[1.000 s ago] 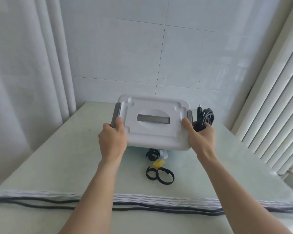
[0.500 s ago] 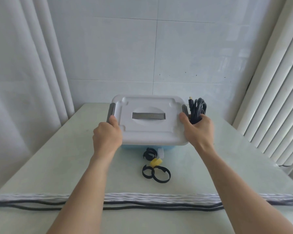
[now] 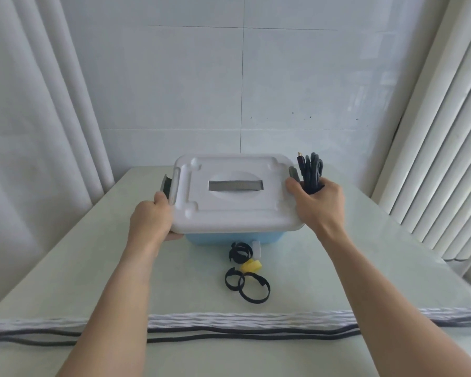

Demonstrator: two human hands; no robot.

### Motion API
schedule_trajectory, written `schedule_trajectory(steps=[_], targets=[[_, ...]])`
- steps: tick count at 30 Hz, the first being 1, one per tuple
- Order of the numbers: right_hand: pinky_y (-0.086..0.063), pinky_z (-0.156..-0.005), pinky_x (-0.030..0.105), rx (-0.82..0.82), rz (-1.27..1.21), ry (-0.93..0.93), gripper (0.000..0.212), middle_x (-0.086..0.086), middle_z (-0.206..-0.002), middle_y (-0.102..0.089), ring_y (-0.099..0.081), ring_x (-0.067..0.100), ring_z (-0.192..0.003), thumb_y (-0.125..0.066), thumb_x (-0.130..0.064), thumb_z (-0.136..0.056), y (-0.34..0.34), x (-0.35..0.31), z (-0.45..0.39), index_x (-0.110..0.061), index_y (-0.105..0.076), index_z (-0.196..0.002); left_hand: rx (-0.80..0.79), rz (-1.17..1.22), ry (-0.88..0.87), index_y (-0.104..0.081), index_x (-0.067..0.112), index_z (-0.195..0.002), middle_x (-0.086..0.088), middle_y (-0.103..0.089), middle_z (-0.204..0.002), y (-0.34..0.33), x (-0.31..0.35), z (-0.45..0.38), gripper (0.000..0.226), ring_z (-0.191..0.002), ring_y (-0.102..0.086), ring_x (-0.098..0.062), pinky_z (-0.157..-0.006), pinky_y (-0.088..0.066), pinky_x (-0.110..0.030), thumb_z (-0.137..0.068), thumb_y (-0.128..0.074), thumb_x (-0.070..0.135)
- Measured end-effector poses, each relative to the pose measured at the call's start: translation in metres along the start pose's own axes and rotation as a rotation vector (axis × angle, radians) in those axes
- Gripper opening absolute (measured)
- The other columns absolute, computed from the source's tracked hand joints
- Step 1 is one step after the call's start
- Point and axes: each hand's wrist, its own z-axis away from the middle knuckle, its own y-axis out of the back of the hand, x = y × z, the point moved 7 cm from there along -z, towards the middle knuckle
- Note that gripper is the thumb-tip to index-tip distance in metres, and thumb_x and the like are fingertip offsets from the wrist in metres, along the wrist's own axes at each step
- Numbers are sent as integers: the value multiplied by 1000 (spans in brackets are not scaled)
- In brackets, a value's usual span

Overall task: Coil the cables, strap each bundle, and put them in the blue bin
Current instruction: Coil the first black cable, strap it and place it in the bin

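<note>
- The blue bin (image 3: 230,238) sits on the pale green surface (image 3: 65,268), near the back wall.
- A white lid (image 3: 234,197) covers the top of the bin. Only a strip of blue shows under the lid's front edge.
- The lid has a grey handle (image 3: 235,185) in its middle and a grey latch (image 3: 166,183) at its left end.
- The left hand (image 3: 151,216) grips the left end of the lid, with the thumb up by the latch and the fingers curled under the edge.
- The right hand (image 3: 320,201) is at the right end of the lid. Its thumb rests on the lid's corner.
- The right hand also holds a coiled black cable (image 3: 312,170), which sticks up out of the fist just beside the bin.
- In front of the bin lie black straps (image 3: 246,285) curled into rings, and one more black strap (image 3: 239,253) right by the bin's front wall.
- A small yellow piece (image 3: 252,265) lies between those straps. I cannot tell what it is.
- Long black and white cables (image 3: 229,326) stretch across the surface, well in front of the bin, under both arms.
</note>
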Motion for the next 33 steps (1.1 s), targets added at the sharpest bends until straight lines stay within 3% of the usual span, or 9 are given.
schedule_trajectory(steps=[5,8,10,19,23,26,28,30,33], targets=[[-30,-50,28,-2,-2,-56,34,-2,-54,-39,-35,18,-50,-72,-32,-81,3,6,-3,-8,-53,-65,-120,206,22,-62,12,-102,-15,-70,-103,-7,5,1,40,-82,-72,-30,-70,-61,-42,-105,-32,39],[-26,-49,28,-16,20,-65,41,-3,-51,-32,-30,18,-48,-70,-30,-83,4,8,-4,-15,-40,-59,-199,58,-66,-48,29,-130,1,-63,-119,-17,19,4,53,-100,-67,-24,-77,-60,-42,-92,-41,66],[-26,-48,27,-28,30,-53,42,-3,-51,-33,-30,19,-48,-69,-31,-84,3,7,-4,-15,-40,-59,-165,-34,-171,-40,36,-140,8,-56,-120,-18,24,11,57,-105,-62,-19,-80,-60,-42,-89,-55,56],[-25,-43,25,9,-75,-240,50,-6,-36,-29,-27,17,-42,-59,-18,-91,5,36,-3,-14,-31,-50,-90,-33,-162,-62,23,-111,-3,-62,-109,-19,14,7,27,-103,-61,-28,-79,-61,-48,-97,-46,40],[-44,-52,28,-78,-177,-305,37,-3,-39,-52,-53,18,-43,-63,-28,-91,0,35,-4,-11,-54,-58,-230,-41,-83,-42,32,-141,3,-53,-136,-26,10,7,73,-117,-57,-23,-99,-51,-46,-79,-50,68],[-54,-74,37,-102,-218,-315,28,1,-60,-71,-73,21,-67,-62,-32,-92,-1,38,-5,-12,-66,-72,-277,-368,-299,-18,46,-152,-2,-31,-150,-32,23,16,87,-139,-35,-21,-112,-30,-36,-80,-62,69],[-52,-72,35,-70,-182,-290,32,5,-71,-73,-71,23,-76,-59,-36,-94,3,37,-7,-11,-68,-76,-216,-553,-528,-33,42,-150,-12,-28,-151,-37,36,25,74,-144,-20,-25,-117,-20,-39,-86,-64,59],[-45,-58,29,-32,-126,-242,39,9,-76,-73,-65,17,-64,-56,-39,-97,9,32,-9,-6,-68,-79,-154,-526,-624,-52,33,-141,-18,-29,-155,-38,42,27,52,-148,-15,-28,-120,-15,-39,-91,-67,42],[-36,-50,26,2,-53,-151,40,9,-77,-72,-57,4,-44,-54,-39,-100,18,23,-13,-6,-67,-82,-75,-384,-632,-70,21,-122,-13,-42,-151,-32,44,29,35,-141,-36,-27,-110,-25,-22,-87,-75,20]])
